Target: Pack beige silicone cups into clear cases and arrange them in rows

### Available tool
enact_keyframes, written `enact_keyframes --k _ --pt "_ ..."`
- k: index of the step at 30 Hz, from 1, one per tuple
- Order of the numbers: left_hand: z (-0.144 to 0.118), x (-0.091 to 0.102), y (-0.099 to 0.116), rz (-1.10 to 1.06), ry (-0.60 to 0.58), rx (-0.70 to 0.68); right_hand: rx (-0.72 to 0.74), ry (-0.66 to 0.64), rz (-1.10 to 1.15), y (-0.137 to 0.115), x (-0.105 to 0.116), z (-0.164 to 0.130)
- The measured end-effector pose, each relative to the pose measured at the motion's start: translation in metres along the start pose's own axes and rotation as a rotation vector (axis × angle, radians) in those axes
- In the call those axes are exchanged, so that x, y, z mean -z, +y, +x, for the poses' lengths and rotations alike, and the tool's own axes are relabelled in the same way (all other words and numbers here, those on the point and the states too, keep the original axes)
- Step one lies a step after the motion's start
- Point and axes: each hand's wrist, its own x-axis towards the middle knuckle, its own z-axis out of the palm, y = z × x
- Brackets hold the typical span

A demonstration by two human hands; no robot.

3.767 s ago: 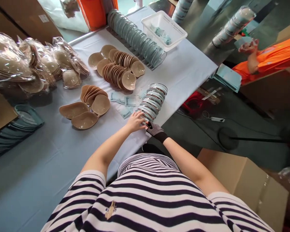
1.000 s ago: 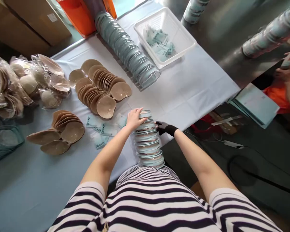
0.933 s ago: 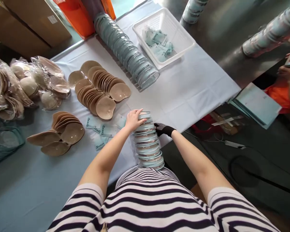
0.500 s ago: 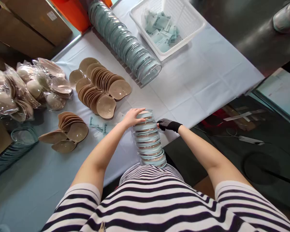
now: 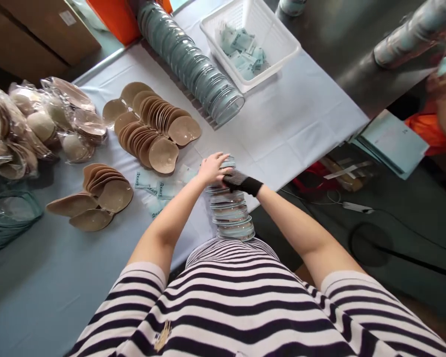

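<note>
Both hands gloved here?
No, the left hand is bare, while the right hand wears a dark glove, both at the row of round containers.

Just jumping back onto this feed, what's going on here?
A person in a striped shirt has both hands at the far end of a row of clear round cases on the table. The bare left hand and gloved right hand meet there; their exact grip is hidden. Tan cups and small packets lie to the left, and a white basket with more packets stands beyond.
</note>
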Motion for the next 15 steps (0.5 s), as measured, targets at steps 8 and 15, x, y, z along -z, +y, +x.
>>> enact_keyframes --k 8,15 --pt "-0.026 -0.032 0.007 0.098 0.159 0.007 -0.509 -0.200 0.416 0.082 -0.003 -0.074" --pt "-0.023 -0.021 0.003 0.172 0.076 0.016 -0.457 -0.373 0.345 0.101 -0.007 -0.047"
